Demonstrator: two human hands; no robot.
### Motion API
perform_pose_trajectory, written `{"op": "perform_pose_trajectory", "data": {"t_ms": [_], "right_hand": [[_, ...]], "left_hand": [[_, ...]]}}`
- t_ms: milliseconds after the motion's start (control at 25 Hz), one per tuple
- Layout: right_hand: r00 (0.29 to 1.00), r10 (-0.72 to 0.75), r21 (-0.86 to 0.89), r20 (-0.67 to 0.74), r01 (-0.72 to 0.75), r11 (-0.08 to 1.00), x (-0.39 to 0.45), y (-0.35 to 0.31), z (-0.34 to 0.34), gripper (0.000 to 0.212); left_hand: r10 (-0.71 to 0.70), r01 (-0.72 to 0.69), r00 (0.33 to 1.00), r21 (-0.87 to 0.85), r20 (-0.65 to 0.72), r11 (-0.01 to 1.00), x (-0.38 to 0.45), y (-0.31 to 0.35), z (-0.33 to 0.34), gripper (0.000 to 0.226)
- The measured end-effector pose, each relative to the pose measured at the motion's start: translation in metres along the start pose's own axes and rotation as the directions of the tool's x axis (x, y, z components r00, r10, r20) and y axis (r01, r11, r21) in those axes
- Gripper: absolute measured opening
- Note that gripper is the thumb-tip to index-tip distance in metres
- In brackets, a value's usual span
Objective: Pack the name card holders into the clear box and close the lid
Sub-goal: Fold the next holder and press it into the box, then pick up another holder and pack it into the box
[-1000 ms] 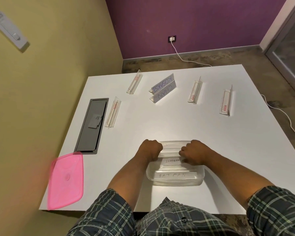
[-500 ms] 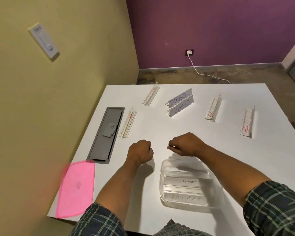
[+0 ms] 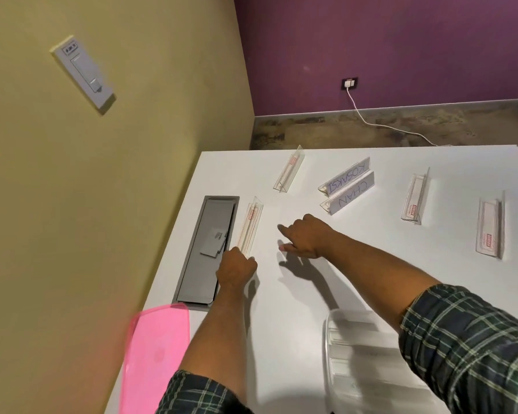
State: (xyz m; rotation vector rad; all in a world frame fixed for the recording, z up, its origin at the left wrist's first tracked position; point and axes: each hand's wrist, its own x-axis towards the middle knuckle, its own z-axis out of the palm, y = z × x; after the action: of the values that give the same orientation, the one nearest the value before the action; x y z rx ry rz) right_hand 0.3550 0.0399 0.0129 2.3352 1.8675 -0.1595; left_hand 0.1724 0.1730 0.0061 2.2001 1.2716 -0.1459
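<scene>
On the white table [image 3: 281, 369], my left hand [image 3: 237, 265] has its fingers curled round the near end of an empty clear name card holder [image 3: 250, 227] beside the grey hatch. My right hand [image 3: 304, 236] hovers just right of that holder, with fingers loosely extended and holding nothing. The clear box [image 3: 329, 339] stands lidless at the bottom right, partly under my right sleeve, with blurred holders inside. Its pink lid [image 3: 159, 354] lies at the table's left front edge. Further holders stand apart: one far left [image 3: 290, 171], "KOSAKSI" [image 3: 346, 177], "CHAN" [image 3: 350, 194] and two at the right [image 3: 416, 198], [image 3: 491, 225].
A grey cable hatch [image 3: 210, 249] is set into the table along its left edge, with a small card on it. The yellow wall runs close along the table's left side. A white cable [image 3: 371, 121] trails over the floor beyond the far edge.
Both hands left the box and moved forward and left. My left hand reached the near end of the holder by the hatch. My right hand's fingers uncurled. The view swung left.
</scene>
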Motion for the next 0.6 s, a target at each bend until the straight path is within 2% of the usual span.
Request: {"op": "perform_pose_trajectory", "data": {"t_ms": [160,280,440,600], "right_hand": [[0.993,0.085,-0.001,0.081,-0.085,0.996,0.055,0.011,-0.006,0.066],[0.962,0.185,0.106,0.203,-0.209,0.972,0.085,0.013,-0.001,0.064],[0.897,0.253,0.381,0.362,-0.39,0.838,0.107,0.014,0.017,0.066],[0.865,0.25,0.498,0.434,-0.462,0.734,0.13,0.019,0.028,0.065]], "left_hand": [[-0.072,0.072,0.997,-0.034,0.002,0.997,0.029,-0.009,0.017,0.048],[-0.083,0.078,0.996,-0.133,-0.038,0.988,0.045,-0.012,0.029,0.043],[-0.11,0.093,0.991,-0.189,-0.078,0.978,0.062,-0.012,0.038,0.029],[-0.121,0.101,0.988,-0.198,-0.094,0.975,0.072,-0.015,0.045,0.017]]}}
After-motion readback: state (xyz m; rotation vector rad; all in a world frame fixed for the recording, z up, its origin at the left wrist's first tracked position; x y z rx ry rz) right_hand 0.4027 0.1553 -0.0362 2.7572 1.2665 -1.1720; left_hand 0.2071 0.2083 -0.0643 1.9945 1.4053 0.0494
